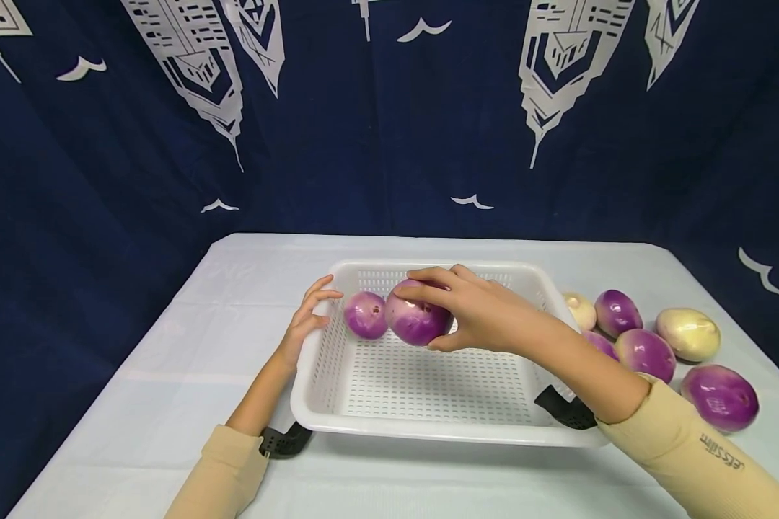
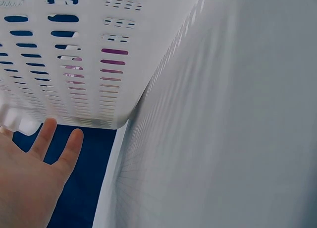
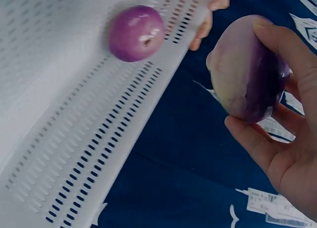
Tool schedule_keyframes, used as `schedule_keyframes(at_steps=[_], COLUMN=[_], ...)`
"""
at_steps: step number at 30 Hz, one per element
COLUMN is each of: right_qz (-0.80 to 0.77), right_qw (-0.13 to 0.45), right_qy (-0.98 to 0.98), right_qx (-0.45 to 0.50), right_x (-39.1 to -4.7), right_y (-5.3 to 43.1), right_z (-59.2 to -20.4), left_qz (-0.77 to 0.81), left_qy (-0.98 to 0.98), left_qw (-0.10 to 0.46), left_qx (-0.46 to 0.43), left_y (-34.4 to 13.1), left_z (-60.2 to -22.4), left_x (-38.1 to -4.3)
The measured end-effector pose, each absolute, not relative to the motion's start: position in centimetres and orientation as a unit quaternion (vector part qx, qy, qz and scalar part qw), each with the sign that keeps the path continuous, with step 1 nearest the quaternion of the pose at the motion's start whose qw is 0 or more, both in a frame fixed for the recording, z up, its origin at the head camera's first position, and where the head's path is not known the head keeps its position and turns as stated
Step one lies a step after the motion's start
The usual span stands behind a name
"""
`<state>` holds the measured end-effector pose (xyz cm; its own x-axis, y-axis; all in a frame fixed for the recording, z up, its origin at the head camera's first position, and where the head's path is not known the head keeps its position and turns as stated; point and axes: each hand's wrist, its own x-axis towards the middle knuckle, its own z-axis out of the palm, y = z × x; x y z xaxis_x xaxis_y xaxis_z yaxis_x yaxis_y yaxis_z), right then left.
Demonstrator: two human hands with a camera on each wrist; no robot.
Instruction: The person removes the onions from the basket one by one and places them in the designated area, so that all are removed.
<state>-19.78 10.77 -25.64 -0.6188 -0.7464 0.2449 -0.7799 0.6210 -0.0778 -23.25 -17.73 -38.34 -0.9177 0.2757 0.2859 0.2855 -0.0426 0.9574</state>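
Observation:
My right hand (image 1: 477, 310) grips a large purple onion (image 1: 417, 317) between thumb and fingers, over the back part of a white perforated basket (image 1: 451, 432). In the right wrist view, this onion (image 3: 242, 72) shows a pale side and a dark purple side. A second purple onion (image 1: 366, 315) lies in the basket's back left corner. At the left end, my left hand (image 1: 304, 324) rests its spread fingers against the basket rim. The left wrist view shows two fingers (image 2: 72, 147) extended beside the basket's outer wall.
Right of the basket lie several more purple onions (image 1: 719, 398) and two pale yellowish ones (image 1: 688, 334), partly hidden behind my right forearm. A white cloth covers the table (image 1: 156, 404). A dark blue curtain (image 1: 376, 144) with white print hangs behind it.

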Motion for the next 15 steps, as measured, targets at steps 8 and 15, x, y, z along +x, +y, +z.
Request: schedule_keyframes(at_steps=[8, 15], right_qz=[0.09, 0.093], right_qw=[0.15, 0.201], right_qy=[-0.892, -0.886], right_qx=[0.417, 0.406], right_x=[-18.7, -17.4], right_y=[12.2, 13.3], right_z=[-24.1, -23.5], left_qz=[-0.689, -0.689], left_qy=[-0.697, -0.698], left_qw=[0.005, 0.003], left_qx=[-0.199, -0.196], left_y=[-17.8, -17.7], left_z=[-38.3, -38.1], left_x=[-23.3, -23.1])
